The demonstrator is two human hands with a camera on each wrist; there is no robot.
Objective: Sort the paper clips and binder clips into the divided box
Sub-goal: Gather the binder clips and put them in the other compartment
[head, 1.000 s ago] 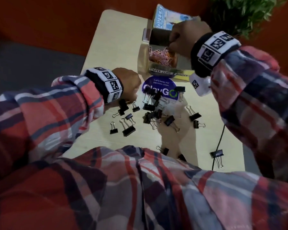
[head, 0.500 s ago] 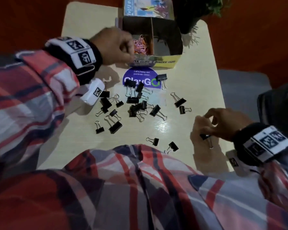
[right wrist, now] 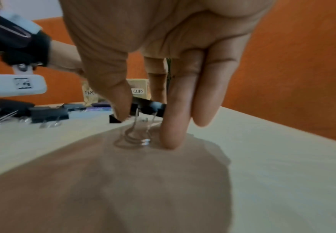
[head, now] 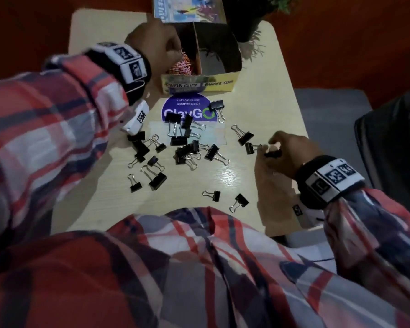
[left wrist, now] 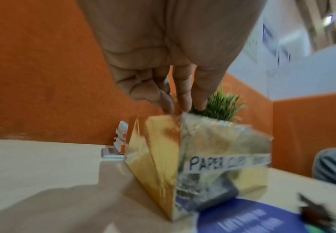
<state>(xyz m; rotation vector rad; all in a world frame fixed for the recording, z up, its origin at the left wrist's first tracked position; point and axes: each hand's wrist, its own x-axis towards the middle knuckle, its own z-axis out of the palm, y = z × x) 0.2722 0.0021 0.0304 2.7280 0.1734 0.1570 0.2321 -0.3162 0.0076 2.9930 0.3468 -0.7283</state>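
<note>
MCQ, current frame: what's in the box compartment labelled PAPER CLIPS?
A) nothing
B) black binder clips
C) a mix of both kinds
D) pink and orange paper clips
D: in the head view the left compartment of the divided box, above the PAPER CLIPS label, holds a pile of pink and orange paper clips; no black binder clip shows among them, and the binder clips lie loose on the table.

Scattered binder clips (head: 185,147) crowd the centre of the table (head: 100,200), leaving bare passage along its near-left and right margins. The divided box (head: 232,67) stands at the far edge; a plant (head: 253,22) crowds its right side, obstructing approach there.
</note>
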